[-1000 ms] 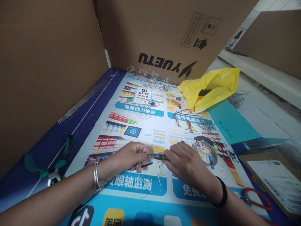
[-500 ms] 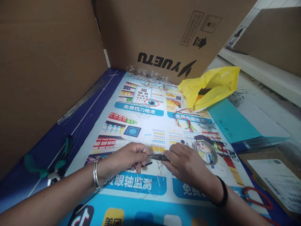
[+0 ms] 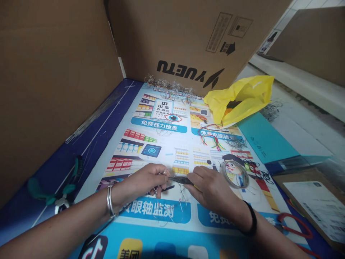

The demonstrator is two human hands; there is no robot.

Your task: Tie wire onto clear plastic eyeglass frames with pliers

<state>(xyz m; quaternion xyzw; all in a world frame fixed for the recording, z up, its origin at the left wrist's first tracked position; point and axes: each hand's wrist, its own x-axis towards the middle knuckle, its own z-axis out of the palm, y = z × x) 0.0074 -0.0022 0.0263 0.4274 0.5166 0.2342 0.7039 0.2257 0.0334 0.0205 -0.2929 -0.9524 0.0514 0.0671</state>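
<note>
My left hand (image 3: 155,178) is closed in a pinch on a thin wire piece, whose fine loops (image 3: 172,208) hang below the fingers over the printed sheet. My right hand (image 3: 206,183) wraps round needle-nose pliers (image 3: 181,179) with dark jaws and a bit of yellow handle showing. The jaws point left, and their tips meet the wire at my left fingertips. Exactly how the tips grip the wire is too small to make out. A roll of clear tape (image 3: 235,174) lies just right of my right hand.
Green-handled pliers (image 3: 63,196) lie at left, red-handled scissors (image 3: 295,226) at lower right. A yellow bag (image 3: 242,100), coloured cords (image 3: 212,140) and a teal folder (image 3: 266,138) sit at right. Tangled wire pieces (image 3: 169,86) line the back, before a tall cardboard wall (image 3: 183,39). Straight wires (image 3: 91,117) lie at left.
Both hands stay almost in place, with the pliers still at the left fingertips. The hanging wire loops have shifted slightly.
</note>
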